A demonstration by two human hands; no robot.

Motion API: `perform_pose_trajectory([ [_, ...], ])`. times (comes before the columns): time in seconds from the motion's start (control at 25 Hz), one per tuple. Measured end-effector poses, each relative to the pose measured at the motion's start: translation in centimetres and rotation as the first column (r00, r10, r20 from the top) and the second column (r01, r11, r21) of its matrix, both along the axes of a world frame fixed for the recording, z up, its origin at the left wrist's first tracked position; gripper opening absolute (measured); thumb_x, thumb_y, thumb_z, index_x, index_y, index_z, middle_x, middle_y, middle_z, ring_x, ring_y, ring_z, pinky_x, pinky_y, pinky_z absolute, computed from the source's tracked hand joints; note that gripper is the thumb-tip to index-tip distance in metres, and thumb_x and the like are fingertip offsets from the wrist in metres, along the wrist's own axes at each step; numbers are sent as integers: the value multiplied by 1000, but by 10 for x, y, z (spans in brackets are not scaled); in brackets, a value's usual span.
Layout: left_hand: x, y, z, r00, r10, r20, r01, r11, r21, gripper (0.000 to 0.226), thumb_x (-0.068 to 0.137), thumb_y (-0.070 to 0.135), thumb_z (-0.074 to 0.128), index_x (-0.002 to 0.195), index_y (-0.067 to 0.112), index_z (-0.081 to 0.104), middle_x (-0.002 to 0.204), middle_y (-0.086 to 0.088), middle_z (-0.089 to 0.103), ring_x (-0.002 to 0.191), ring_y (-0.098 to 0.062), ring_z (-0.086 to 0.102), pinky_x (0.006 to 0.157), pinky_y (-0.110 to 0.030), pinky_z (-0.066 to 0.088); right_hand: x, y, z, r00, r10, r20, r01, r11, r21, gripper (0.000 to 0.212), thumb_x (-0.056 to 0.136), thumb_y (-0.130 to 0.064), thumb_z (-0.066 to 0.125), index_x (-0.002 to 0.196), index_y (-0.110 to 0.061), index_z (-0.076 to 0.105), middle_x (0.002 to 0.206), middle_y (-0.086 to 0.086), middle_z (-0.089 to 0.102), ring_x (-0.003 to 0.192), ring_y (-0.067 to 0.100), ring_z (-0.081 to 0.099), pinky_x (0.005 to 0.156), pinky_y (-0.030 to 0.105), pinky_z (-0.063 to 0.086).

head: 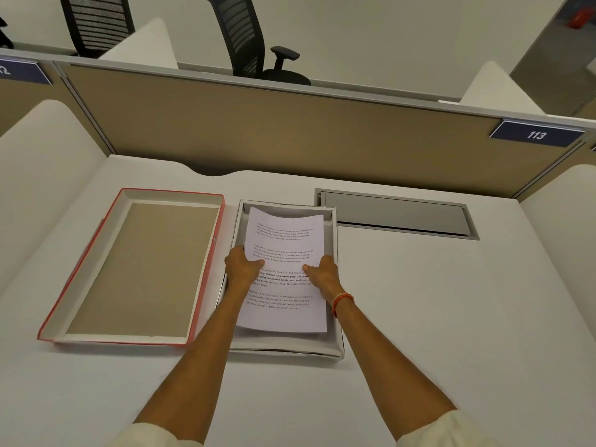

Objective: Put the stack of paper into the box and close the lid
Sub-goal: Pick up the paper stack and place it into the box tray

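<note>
A stack of paper [283,240] with printed text is held over the open white box [335,351] in the middle of the desk, its far end curling up against the box's far wall. My left hand [240,267] grips the stack's left edge, thumb on top. My right hand [324,275], with an orange band at the wrist, grips the right edge the same way. The box's lid [135,269], red outside and brown inside, lies upside down on the desk just left of the box.
A grey cable hatch [396,214] is set into the white desk [435,317] right of the box. A tan partition [258,130] closes the back, white side dividers flank the desk, and office chairs [245,37] stand beyond.
</note>
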State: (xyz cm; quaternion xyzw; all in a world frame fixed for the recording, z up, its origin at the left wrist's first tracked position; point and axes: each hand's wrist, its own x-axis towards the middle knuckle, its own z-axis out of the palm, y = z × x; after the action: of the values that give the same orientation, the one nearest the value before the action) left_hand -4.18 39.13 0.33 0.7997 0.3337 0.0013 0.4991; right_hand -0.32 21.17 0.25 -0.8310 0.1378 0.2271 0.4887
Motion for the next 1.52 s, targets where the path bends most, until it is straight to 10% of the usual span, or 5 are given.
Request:
perform_pose_trajectory([
  [0.72,-21,-4,1,996,21,91,-28,997,71,41,77,16,80,112,2,65,116,-17,70,102,-32,68,78,-30,51,-24,8,-4,961,-30,276,73,986,-146,44,82,-3,73,118,2,49,123,19,59,111,31,61,88,33,54],
  [1.04,-23,-3,4,999,-31,35,27,994,108,52,78,23,80,119,1,58,124,-17,67,110,-36,65,95,-46,53,-19,-1,4,987,-37,153,54,993,-107,49,75,-5,80,114,0,51,118,17,62,106,31,63,85,34,56],
  [1.24,-20,3,5,999,-39,33,37,998,57,49,74,25,83,108,0,58,120,-17,68,106,-35,66,92,-49,56,-15,-9,13,990,-124,61,123,992,20,49,71,3,80,72,-19,37,85,1,52,86,21,54,55,19,44],
  [1.52,-18,8,6,999,-37,29,39,998,-48,53,71,20,85,114,2,59,125,-15,67,109,-33,66,95,-47,55,-13,-7,12,988,-151,7,150,985,86,43,72,4,79,96,-8,45,102,7,54,90,21,55,76,27,49],
])
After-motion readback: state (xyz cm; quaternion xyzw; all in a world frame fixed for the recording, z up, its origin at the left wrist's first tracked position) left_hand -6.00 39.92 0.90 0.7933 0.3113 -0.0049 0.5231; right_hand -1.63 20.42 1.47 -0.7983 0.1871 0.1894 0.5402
